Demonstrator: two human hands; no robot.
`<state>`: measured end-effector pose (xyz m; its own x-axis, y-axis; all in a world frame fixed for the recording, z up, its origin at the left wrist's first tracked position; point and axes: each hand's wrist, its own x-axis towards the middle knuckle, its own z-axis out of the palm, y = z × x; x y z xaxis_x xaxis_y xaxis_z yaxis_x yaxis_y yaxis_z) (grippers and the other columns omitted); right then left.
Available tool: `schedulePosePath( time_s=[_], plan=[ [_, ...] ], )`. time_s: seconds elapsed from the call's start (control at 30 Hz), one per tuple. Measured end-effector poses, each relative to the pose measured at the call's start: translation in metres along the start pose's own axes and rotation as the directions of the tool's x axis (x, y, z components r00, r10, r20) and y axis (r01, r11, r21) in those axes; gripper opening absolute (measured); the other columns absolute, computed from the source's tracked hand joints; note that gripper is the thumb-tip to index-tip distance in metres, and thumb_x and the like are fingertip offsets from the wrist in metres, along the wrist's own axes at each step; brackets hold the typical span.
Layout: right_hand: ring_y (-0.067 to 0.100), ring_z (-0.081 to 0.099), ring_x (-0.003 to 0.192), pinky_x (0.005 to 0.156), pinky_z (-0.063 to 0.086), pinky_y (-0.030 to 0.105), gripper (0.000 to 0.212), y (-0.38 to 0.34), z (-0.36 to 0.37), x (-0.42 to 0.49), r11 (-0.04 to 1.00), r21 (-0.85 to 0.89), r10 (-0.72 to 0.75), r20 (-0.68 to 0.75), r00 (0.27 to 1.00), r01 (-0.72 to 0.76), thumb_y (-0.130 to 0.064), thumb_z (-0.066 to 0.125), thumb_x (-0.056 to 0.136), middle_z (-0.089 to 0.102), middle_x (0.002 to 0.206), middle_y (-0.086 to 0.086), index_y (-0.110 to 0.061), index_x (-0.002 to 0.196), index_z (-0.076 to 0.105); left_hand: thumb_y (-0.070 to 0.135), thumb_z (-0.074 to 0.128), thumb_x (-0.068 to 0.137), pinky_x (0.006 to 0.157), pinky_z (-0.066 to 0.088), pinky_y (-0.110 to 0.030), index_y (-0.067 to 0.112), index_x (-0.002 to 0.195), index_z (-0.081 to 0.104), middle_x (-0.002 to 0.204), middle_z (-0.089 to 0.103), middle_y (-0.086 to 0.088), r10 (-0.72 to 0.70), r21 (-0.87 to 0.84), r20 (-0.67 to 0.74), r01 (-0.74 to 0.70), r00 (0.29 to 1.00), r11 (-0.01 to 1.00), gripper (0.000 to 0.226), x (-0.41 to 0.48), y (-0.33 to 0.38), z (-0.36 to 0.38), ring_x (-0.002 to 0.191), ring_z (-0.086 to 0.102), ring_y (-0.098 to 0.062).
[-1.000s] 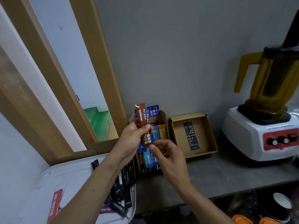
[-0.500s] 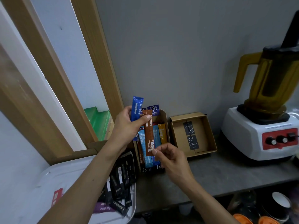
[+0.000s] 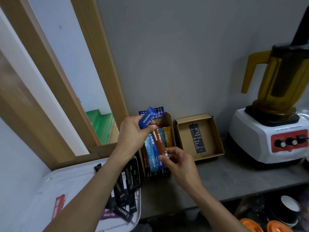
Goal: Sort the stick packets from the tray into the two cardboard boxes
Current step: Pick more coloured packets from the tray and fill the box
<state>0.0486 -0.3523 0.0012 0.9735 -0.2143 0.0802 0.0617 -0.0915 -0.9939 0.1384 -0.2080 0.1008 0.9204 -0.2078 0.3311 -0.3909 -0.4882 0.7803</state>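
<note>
My left hand (image 3: 132, 133) grips a dark blue stick packet (image 3: 147, 117) above the left cardboard box (image 3: 168, 120). That box holds several coloured packets side by side. My right hand (image 3: 178, 162) pinches the near end of a brown stick packet (image 3: 158, 141) that lies in the left box among the others. The right cardboard box (image 3: 217, 131) holds two black packets (image 3: 197, 138). The white tray (image 3: 70, 180) at lower left carries several black packets (image 3: 125, 190), a red one (image 3: 58, 206) and a purple one (image 3: 108, 214).
A white blender base (image 3: 260, 136) with red panel and amber jug (image 3: 280, 81) stands at the right on the grey counter (image 3: 225, 178). A wooden frame (image 3: 93, 64) rises at the left. Cups and orange lids (image 3: 265, 225) sit below the counter edge.
My right hand took the brown packet from the left hand and lowered it into the left box. The left hand now holds only a blue packet, tilted over the box.
</note>
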Motion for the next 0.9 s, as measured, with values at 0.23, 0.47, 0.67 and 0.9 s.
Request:
schedulePosePath(
  time_s=[0.23, 0.47, 0.67, 0.9],
  plan=[
    [0.011, 0.076, 0.088, 0.065, 0.058, 0.021, 0.022, -0.003, -0.007, -0.003, 0.953, 0.303, 0.067, -0.129, 0.989, -0.025, -0.019, 0.078, 0.087, 0.075, 0.102, 0.003, -0.017, 0.107, 0.069, 0.027, 0.073, 0.094, 0.082, 0.058, -0.035, 0.026, 0.110, 0.070, 0.095, 0.073, 0.010, 0.001, 0.092, 0.044, -0.005, 0.999, 0.996, 0.016, 0.007, 0.004, -0.004, 0.093, 0.070, -0.007],
    [0.021, 0.074, 0.107, 0.089, 0.061, 0.040, 0.031, -0.020, -0.015, 0.008, 0.823, 0.566, 0.056, -0.179, 0.982, 0.056, -0.026, 0.073, 0.087, 0.076, 0.111, 0.005, -0.011, 0.114, 0.072, 0.031, 0.087, 0.078, 0.076, 0.055, -0.028, 0.022, 0.086, 0.077, 0.088, 0.079, 0.004, -0.284, 0.262, 0.489, 0.172, 0.825, 0.950, 0.015, -0.004, 0.009, -0.027, 0.082, 0.073, -0.006],
    [0.006, 0.073, 0.102, 0.078, 0.062, 0.024, 0.025, -0.017, -0.005, 0.010, 0.983, 0.105, -0.142, -0.064, 0.988, 0.148, -0.020, 0.071, 0.093, 0.075, 0.109, -0.007, -0.023, 0.118, 0.070, 0.032, 0.083, 0.083, 0.084, 0.059, -0.027, 0.026, 0.106, 0.076, 0.099, 0.078, 0.009, -0.040, -0.059, 0.261, 0.058, 0.964, 0.997, 0.025, -0.001, 0.017, -0.013, 0.089, 0.074, -0.001],
    [0.002, 0.070, 0.097, 0.077, 0.063, 0.025, 0.023, -0.005, -0.006, 0.009, 0.963, -0.151, -0.251, -0.201, 0.947, 0.223, -0.025, 0.075, 0.091, 0.070, 0.105, -0.012, -0.027, 0.111, 0.065, 0.027, 0.075, 0.092, 0.066, 0.046, -0.012, 0.033, 0.091, 0.071, 0.083, 0.074, 0.012, 0.000, 0.149, 0.260, -0.040, 0.965, 0.988, 0.007, 0.004, 0.016, -0.002, 0.077, 0.068, 0.012]
  ],
)
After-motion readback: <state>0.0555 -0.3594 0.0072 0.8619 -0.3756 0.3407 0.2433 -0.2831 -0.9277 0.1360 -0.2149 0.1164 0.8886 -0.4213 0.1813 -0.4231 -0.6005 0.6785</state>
